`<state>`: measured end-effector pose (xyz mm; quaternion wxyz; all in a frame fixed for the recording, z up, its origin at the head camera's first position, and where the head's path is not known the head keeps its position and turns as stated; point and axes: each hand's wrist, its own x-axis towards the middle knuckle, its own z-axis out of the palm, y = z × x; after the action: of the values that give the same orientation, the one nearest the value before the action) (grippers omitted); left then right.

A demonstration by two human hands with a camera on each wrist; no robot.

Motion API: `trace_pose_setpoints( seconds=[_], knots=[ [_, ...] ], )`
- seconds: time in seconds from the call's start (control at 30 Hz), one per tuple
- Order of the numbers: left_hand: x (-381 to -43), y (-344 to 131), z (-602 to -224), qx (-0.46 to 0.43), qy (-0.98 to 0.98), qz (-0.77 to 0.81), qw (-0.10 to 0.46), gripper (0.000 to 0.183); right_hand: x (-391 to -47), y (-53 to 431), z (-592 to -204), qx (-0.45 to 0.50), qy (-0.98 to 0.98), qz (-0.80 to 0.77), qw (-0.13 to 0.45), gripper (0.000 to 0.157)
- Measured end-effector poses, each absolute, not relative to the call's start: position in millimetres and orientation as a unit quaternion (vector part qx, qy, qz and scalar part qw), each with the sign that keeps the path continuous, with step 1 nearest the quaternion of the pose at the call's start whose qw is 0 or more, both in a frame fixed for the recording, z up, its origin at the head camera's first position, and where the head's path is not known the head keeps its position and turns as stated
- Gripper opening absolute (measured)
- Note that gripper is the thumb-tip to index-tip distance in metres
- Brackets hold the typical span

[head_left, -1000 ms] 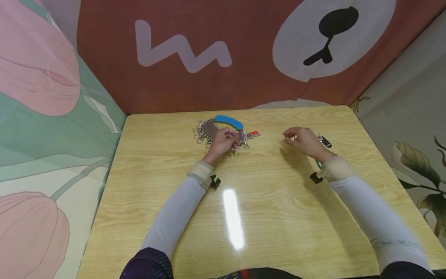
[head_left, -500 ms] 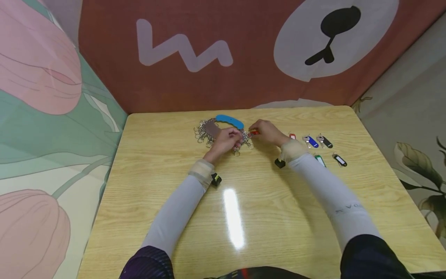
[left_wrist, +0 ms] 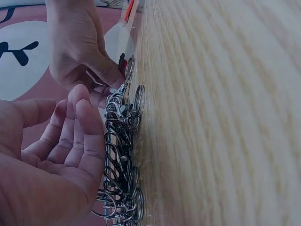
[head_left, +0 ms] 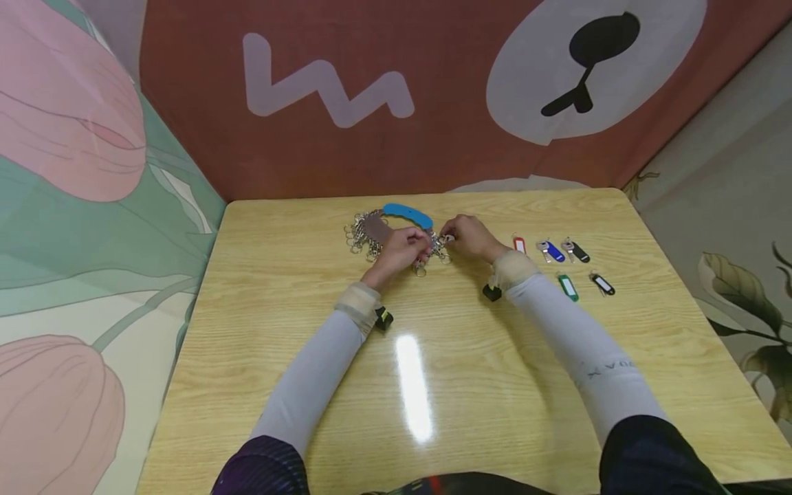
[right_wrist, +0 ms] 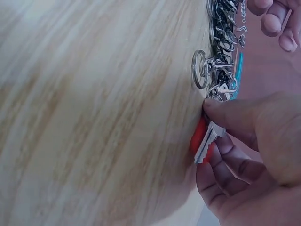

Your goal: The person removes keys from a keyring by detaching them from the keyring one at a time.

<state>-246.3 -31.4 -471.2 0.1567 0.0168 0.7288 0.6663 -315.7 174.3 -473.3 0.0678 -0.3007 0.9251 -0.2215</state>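
Note:
My right hand (head_left: 473, 237) pinches a key (right_wrist: 206, 145) with a red tag (right_wrist: 198, 134), close to the end of a row of metal clasps and split rings (right_wrist: 220, 63). The thumb covers the top of the key, so how it joins the ring is hidden. These clasps hang along a brown band (head_left: 376, 228) with a blue handle (head_left: 407, 215), lying on the table. Over the band's near side is my left hand (head_left: 399, 249), its fingers loosely bent beside the clasps (left_wrist: 120, 155); nothing shows between thumb and fingers.
To the right on the wooden table (head_left: 297, 330) lie a red tag (head_left: 519, 244), a blue-tagged key (head_left: 553, 251), a black-tagged key (head_left: 577, 251), a green tag (head_left: 567, 287) and another black tag (head_left: 602, 283). A printed cloth (head_left: 371, 158) rises behind.
My right hand has come left from the tags to the row's right end, where it now pinches the red-tagged key that lay there. The left hand has stayed nearly still.

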Motion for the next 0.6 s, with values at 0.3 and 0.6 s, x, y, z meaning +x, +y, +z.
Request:
trace_pose_setpoints(
  seconds=[0.3, 0.6],
  knots=[
    [-247, -29, -470, 0.019, 0.73, 0.666, 0.153, 0.026, -310, 178, -474, -0.283, 0.929, -0.233, 0.059, 0.014],
    [-248, -26, -468, 0.034, 0.756, 0.642, 0.126, 0.023, -302, 181, -463, -0.266, 0.921, -0.274, 0.075, 0.01]
  ],
)
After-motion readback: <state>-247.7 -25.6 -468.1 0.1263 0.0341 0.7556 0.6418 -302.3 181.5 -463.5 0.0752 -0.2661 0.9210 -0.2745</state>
